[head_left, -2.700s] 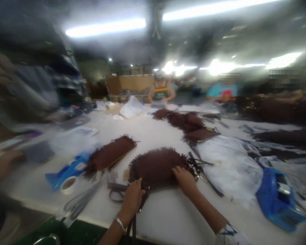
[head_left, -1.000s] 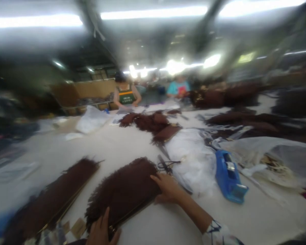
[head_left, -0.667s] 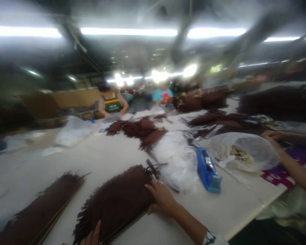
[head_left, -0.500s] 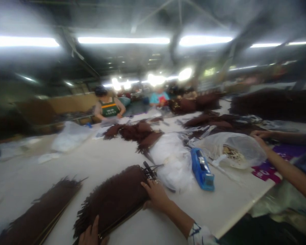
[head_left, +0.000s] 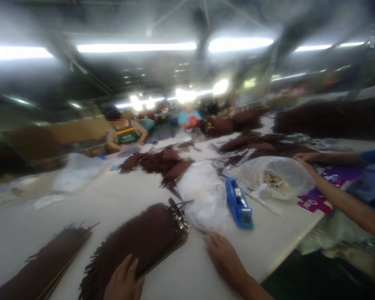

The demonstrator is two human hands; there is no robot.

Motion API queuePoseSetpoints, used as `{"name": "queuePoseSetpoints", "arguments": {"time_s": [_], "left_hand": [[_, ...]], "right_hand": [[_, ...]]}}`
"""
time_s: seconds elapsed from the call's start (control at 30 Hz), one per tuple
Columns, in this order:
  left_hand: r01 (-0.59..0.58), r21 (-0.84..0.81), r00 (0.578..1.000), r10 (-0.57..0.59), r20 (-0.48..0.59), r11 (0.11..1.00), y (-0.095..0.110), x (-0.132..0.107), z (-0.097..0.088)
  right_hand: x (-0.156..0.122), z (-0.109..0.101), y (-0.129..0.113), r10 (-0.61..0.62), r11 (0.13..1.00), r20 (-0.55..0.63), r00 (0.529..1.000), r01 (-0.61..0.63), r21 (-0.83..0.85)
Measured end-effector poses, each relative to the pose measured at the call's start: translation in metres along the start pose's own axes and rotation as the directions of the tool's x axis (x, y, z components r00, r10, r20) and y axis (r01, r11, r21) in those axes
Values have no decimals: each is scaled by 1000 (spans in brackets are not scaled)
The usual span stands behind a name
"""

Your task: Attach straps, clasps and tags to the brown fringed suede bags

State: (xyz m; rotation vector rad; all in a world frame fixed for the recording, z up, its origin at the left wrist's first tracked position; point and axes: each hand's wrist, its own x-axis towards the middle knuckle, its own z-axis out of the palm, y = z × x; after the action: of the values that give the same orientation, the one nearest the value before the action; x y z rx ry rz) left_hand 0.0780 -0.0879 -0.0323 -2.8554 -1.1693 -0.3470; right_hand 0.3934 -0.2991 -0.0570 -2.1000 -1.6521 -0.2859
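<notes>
Left hand [head_left: 122,280], spread, touches the fringed brown bag [head_left: 139,237]; right hand [head_left: 223,256], loosely outstretched, lies beyond its right end.

Brown fringed bag [head_left: 137,237] on a white table [head_left: 131,193], with the left hand [head_left: 123,281] laid on its near edge and the right hand [head_left: 225,258] apart, off its right end. To the bag's left lies a second bag [head_left: 46,266]; to its right, white plastic [head_left: 206,193] and, farther right, a blue tape dispenser [head_left: 239,204].
</notes>
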Motion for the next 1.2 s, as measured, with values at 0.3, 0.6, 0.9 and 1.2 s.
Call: {"name": "queuePoseSetpoints", "arguments": {"time_s": [0.3,0.6,0.9,1.2], "left_hand": [[-282,-393,956,291,-37,876,184,53,-13],[-353,-395,928,371,-32,848,244,73,-23],[-219,-162,976,219,-19,962,251,154,22],[-47,-108,983,65,172,993,239,184,63]], "right_hand": [[-11,18,18,17,1000,-65,998,-17,10],[-12,40,41,-153,986,-103,983,159,55],[-12,37,36,-109,993,-112,988,103,-60],[-14,48,44,-141,989,-148,979,132,-69]]}}
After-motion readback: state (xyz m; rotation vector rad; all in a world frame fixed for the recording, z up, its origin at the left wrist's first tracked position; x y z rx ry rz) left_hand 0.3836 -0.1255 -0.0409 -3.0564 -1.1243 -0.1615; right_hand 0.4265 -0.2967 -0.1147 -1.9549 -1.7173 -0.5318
